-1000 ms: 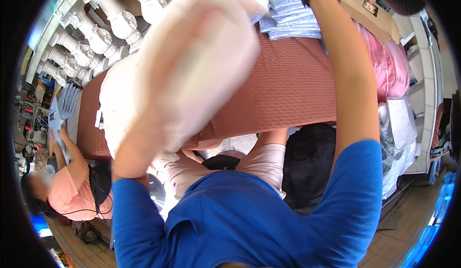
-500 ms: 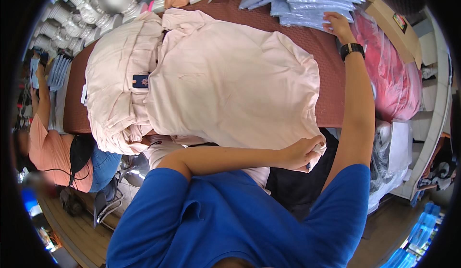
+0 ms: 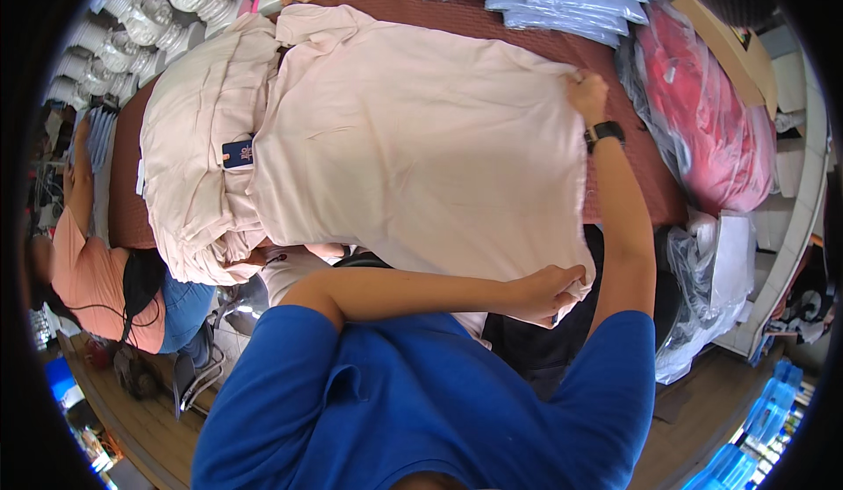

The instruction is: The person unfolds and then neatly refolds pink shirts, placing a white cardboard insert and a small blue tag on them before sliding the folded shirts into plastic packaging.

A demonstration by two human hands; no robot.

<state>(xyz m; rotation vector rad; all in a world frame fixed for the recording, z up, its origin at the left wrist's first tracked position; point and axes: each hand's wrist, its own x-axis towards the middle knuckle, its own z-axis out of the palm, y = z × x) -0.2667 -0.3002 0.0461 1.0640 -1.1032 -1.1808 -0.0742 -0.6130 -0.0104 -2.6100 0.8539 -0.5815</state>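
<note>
A pale pink shirt (image 3: 413,139) lies spread over the brown table cover (image 3: 645,178), its hem edge toward the right. My left hand (image 3: 546,291) is closed on the near corner of that edge, which hangs past the table's front. At the far corner of the same edge, my right hand (image 3: 588,97) is closed on the fabric. Between the two hands the edge runs fairly straight. Left of the spread shirt rises a thick pile of pale pink garments (image 3: 200,112), with a dark blue tag (image 3: 237,154) lying on it.
Several light blue garments in clear bags (image 3: 575,3) are stacked at the back right. Beside them lie a red bagged bundle (image 3: 702,112) and a cardboard box (image 3: 724,38). White ribbed items (image 3: 145,16) crowd the back left. Another person (image 3: 105,270) in a peach top is at the left.
My right hand has come from beside the blue bagged stack to the shirt's far corner and grips it. The hem edge is straighter now. My left hand keeps its hold.
</note>
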